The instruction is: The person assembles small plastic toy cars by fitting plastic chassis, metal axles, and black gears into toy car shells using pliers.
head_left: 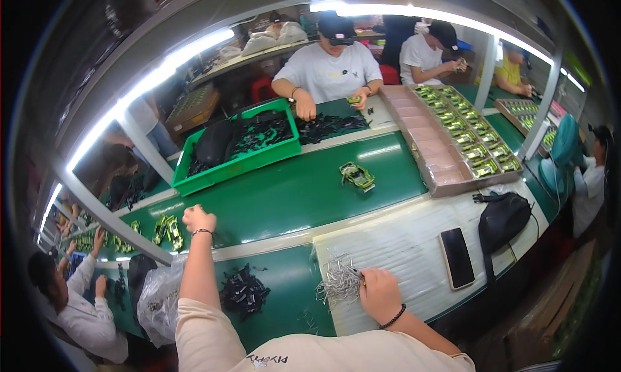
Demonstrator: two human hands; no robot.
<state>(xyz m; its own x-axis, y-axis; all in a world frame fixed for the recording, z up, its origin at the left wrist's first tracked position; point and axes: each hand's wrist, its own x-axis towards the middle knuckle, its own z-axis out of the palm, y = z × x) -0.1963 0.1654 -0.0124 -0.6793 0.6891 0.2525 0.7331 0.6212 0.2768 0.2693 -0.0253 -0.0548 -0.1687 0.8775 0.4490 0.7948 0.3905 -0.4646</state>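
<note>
My left hand [198, 220] reaches out over the green belt, fingers curled in; whatever it may hold is hidden. Just left of it several bright green car-shaped plastic parts [169, 233] lie on the belt. My right hand [380, 291] is closed on a slim dark-tipped tool [357, 272], its exact kind hard to make out. The tool's tip is at a heap of thin silvery metal pins [339, 281] on the pale work surface. A loose pile of small black plastic parts [244, 292] lies between my arms. Another green car-shaped part [357, 176] rests farther along the belt.
Across the belt, a co-worker [333, 68] handles black parts beside a green tray [291, 147]. A cardboard box [446, 188] of green parts stands right. A phone [457, 258] and black bag [504, 220] lie right of me; a clear plastic bag [158, 307] is left. Metal posts [97, 213] flank the belt.
</note>
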